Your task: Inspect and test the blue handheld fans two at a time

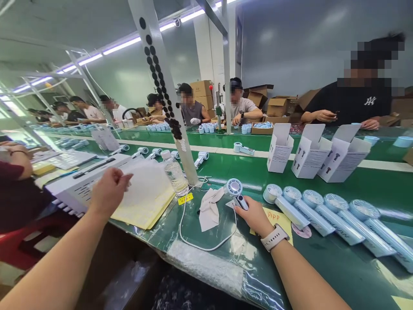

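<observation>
My right hand [253, 215] is wrapped round the handle of a light-blue handheld fan [234, 188], its round head pointing up and away from me. Beside it on the bench lie a crumpled white cloth or paper [209, 211] and a looped white cable [193, 246]. My left hand [110, 191] is raised at the left, fingertips pinched together; whether anything is between them I cannot make out. Under and beside that hand are a thin whitish sheet [146, 181] and a stack of yellow paper [161, 211]. Several plastic-wrapped fans [325, 211] lie in a row to the right.
A clear bottle [175, 172] stands against a slanted metal post [180, 129]. Three open white boxes [280, 148] stand at the back right. Another fan [244, 149] lies on the green conveyor belt [226, 165]. Co-workers [358, 99] sit across the line; one person's arm shows at far left.
</observation>
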The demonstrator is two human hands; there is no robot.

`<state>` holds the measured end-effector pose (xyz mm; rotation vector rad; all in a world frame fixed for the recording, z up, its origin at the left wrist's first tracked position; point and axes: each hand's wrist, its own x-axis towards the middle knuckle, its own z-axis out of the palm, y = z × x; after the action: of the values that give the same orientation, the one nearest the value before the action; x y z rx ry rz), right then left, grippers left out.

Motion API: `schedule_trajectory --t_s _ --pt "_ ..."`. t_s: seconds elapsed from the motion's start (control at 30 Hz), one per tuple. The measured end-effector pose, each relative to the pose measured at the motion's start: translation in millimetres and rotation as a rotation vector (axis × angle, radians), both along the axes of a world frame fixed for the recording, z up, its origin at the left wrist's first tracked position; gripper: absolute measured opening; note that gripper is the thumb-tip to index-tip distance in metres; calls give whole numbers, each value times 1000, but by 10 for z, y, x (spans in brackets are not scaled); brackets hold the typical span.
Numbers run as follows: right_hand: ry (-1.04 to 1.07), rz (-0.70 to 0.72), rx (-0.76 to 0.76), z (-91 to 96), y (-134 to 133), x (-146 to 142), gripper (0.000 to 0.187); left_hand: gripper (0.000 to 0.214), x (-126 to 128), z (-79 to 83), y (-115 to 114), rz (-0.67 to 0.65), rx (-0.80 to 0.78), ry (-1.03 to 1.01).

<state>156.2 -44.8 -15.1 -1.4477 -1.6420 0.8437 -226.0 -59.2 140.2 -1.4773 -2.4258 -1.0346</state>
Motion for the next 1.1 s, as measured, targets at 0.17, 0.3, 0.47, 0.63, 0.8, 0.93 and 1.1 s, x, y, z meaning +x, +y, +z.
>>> schedule_trajectory --t_s 0.17,0.3,0.47,0.63,0.8,0.93,1.1 --pt "-24 15 18 -1 -13 -2 18 18 885 -258 -22 -188 19 19" --pt "-64 21 31 10 -33 14 16 13 1607 -841 -88 -616 -401 -13" --pt "-97 42 31 65 -60 10 11 18 1965 -1272 -252 -694 -537 -53" --pt "-69 101 14 174 -188 -103 31 7 1858 -1243 -297 -768 -558 -178" --pt "-22 371 13 274 -358 -225 27 17 1736 -1277 -265 -794 -470 -448" --pt "-168 369 -2 295 -389 -262 17 33 1620 -1331 -174 -650 -240 -922" --pt "-284 407 -43 323 -425 -324 15 36 1484 -1202 -73 -571 -130 -999"
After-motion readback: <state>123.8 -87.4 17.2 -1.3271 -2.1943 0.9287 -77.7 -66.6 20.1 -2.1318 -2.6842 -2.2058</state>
